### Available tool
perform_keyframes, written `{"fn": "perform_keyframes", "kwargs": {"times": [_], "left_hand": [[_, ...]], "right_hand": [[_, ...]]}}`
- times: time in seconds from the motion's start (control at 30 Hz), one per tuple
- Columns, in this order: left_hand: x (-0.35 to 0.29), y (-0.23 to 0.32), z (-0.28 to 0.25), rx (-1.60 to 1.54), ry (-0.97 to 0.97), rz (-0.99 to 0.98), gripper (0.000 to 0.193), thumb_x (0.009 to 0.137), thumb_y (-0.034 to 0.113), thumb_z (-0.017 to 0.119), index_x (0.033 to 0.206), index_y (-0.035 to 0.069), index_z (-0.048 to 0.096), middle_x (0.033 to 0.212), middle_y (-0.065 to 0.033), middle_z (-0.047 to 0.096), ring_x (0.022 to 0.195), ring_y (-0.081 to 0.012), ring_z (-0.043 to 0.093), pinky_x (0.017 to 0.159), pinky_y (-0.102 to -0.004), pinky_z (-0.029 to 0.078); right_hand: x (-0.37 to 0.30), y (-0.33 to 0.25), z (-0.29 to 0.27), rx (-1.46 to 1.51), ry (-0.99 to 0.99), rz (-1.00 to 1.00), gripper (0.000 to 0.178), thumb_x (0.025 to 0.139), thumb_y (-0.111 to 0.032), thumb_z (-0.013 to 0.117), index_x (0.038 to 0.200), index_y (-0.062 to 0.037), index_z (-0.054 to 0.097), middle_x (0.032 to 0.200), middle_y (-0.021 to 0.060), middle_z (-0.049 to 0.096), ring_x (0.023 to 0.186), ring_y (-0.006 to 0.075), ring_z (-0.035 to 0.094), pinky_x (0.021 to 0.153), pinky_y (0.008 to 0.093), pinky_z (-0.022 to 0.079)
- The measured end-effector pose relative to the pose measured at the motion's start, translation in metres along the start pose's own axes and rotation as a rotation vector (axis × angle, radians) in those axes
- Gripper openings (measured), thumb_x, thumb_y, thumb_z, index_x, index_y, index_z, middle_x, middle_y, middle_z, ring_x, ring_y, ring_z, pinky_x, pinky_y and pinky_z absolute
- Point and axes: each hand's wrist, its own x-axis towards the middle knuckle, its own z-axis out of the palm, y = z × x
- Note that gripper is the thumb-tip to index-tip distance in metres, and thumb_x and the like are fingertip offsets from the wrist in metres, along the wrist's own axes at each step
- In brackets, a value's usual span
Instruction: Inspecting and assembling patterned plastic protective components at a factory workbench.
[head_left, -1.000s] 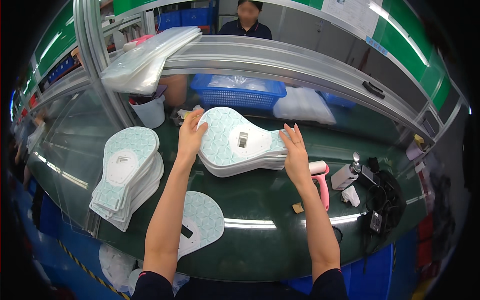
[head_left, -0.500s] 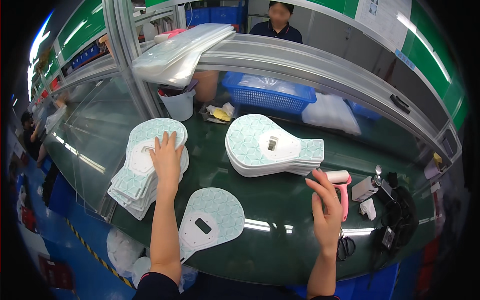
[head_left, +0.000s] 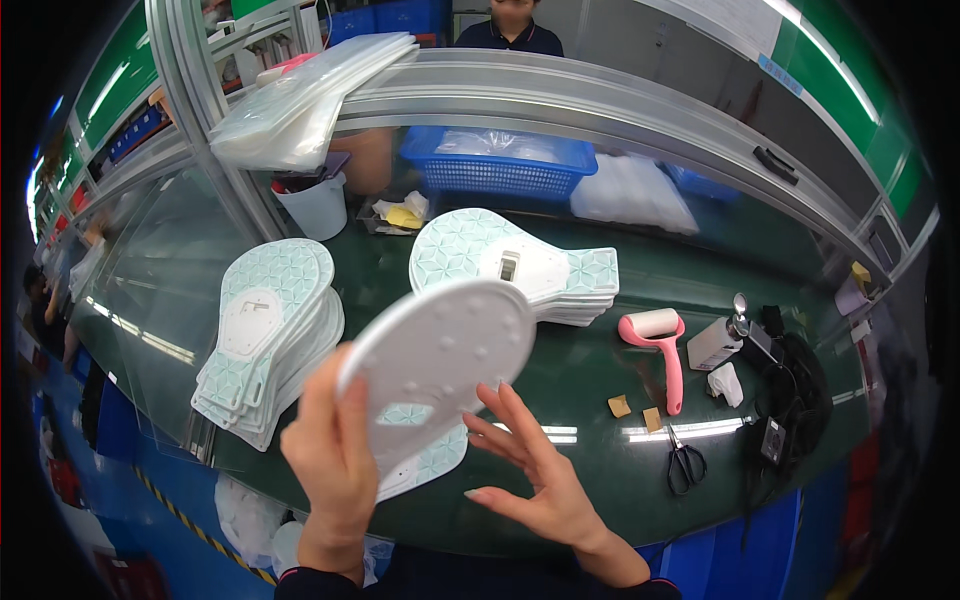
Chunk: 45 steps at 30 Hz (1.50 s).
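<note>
I see a dark green table (head_left: 600, 370) filling most of the view, with a metal rail (head_left: 600, 100) arching over its far side. On the left of the table lies a stack of paddle-shaped pads (head_left: 265, 340), mint-patterned with white centres; a second stack (head_left: 500, 265) sits further back, near the middle. Behind that one stands a blue basket (head_left: 500, 165), with a white cup (head_left: 315, 205) to its left and a pile of clear bags (head_left: 310, 100) resting on the rail above the cup.

Raised in front of me, above the near edge of the table, is one white pad (head_left: 440, 360) — its plain, dimpled side faces me. My left hand (head_left: 335, 460) is closed on its lower left edge, thumb over the front. My right hand (head_left: 530, 465) is spread wide, fingertips at or just short of the pad's lower right edge; I cannot tell whether they touch. Another pad (head_left: 425, 470) lies flat on the table underneath, mostly hidden.

To the right lie a pink roller (head_left: 660, 350) and, nearer me, small black scissors (head_left: 685, 465).
</note>
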Motion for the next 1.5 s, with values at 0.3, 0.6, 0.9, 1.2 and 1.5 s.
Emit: {"fn": "perform_keyframes", "kwargs": {"times": [0.3, 0.6, 0.9, 1.2, 1.5], "left_hand": [[-0.019, 0.016, 0.012, -0.582, -0.626, 0.126, 0.049, 0.073, 0.014, 0.06, 0.115, -0.003, 0.041, 0.115, -0.0182, 0.047, 0.108, -0.0301, 0.045, 0.09, -0.036, 0.035], [-0.02, 0.008, 0.022, -1.028, -0.64, -0.482, 0.051, 0.073, -0.006, 0.056, 0.118, -0.006, 0.032, 0.106, -0.0181, 0.051, 0.097, -0.0196, 0.052, 0.083, -0.0298, 0.042], [-0.031, 0.018, 0.005, -1.167, -0.626, -0.383, 0.037, 0.076, -0.007, 0.053, 0.11, -0.005, 0.038, 0.1, -0.0174, 0.054, 0.092, -0.0199, 0.055, 0.081, -0.0301, 0.044], [-0.036, 0.011, 0.003, -1.249, -0.565, -0.305, 0.029, 0.079, -0.005, 0.05, 0.106, -0.007, 0.042, 0.099, -0.0164, 0.055, 0.092, -0.0194, 0.054, 0.082, -0.0305, 0.043], [-0.043, 0.01, -0.001, -1.177, -0.463, -0.408, 0.027, 0.077, 0.0, 0.054, 0.102, -0.007, 0.046, 0.093, -0.0145, 0.056, 0.085, -0.0164, 0.055, 0.077, -0.0287, 0.043]], "right_hand": [[-0.042, 0.001, -0.009, 0.458, 0.345, -0.045, 0.085, 0.071, -0.034, 0.065, 0.129, -0.0009, 0.012, 0.127, 0.0137, 0.028, 0.116, 0.0242, 0.033, 0.095, 0.0347, 0.028], [-0.022, -0.029, -0.044, 0.615, 0.352, -0.244, 0.068, 0.083, -0.054, 0.026, 0.13, -0.0073, 0.012, 0.127, 0.0139, 0.029, 0.11, 0.0314, 0.038, 0.074, 0.0399, 0.048], [-0.028, -0.04, -0.039, 0.731, 0.694, -0.283, 0.065, 0.084, -0.055, 0.022, 0.127, -0.0074, 0.024, 0.126, 0.0117, 0.033, 0.106, 0.0277, 0.042, 0.085, 0.038, 0.041], [-0.032, -0.037, -0.04, 0.846, 0.554, -0.347, 0.06, 0.087, -0.048, 0.023, 0.127, -0.0042, 0.022, 0.128, 0.0109, 0.03, 0.114, 0.0271, 0.034, 0.095, 0.0388, 0.03], [-0.029, -0.036, -0.036, 0.717, 0.609, -0.335, 0.057, 0.086, -0.046, 0.021, 0.129, -0.0079, 0.019, 0.128, 0.0117, 0.031, 0.115, 0.0279, 0.035, 0.095, 0.0441, 0.029]]}}
